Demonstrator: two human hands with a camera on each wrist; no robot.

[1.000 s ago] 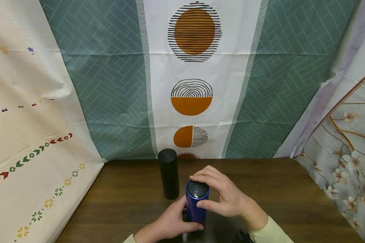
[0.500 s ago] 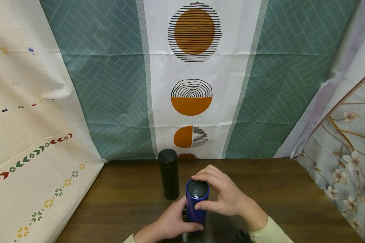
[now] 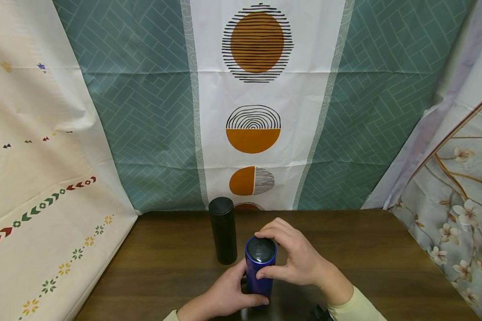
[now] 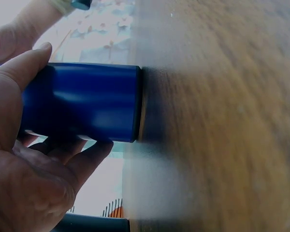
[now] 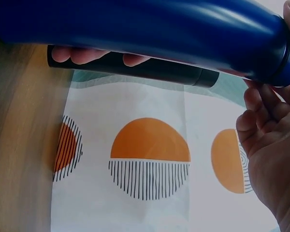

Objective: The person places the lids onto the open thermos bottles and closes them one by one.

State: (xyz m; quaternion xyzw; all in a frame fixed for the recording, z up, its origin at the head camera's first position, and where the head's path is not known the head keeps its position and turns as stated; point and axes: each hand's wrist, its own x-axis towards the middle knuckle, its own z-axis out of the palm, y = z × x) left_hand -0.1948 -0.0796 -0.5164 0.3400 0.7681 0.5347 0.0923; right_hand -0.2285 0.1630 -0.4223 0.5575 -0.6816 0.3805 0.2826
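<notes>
A blue vacuum flask (image 3: 263,285) with a glossy black disc on its lid (image 3: 261,250) stands upright on the wooden table. My left hand (image 3: 228,290) grips the lower body, thumb on the near side. In the left wrist view the fingers curl under the blue flask (image 4: 87,104), whose dark base meets the tabletop. At the top, my right hand (image 3: 295,255) pinches the lid between thumb and fingers. The right wrist view shows the flask (image 5: 159,29) lengthwise, with left fingertips behind it. A black flask (image 3: 224,236) stands behind and to the left, untouched.
The brown table (image 3: 164,258) reaches back to a hanging green and white cloth (image 3: 249,89). A cream cloth (image 3: 44,200) hangs on the left and a floral one (image 3: 462,223) on the right. A small black object (image 3: 320,313) shows by the right wrist.
My right thumb has slid slightly left along the near side of the lid, and the fingertips slightly right along the far side. The left hand and both flasks keep their places.
</notes>
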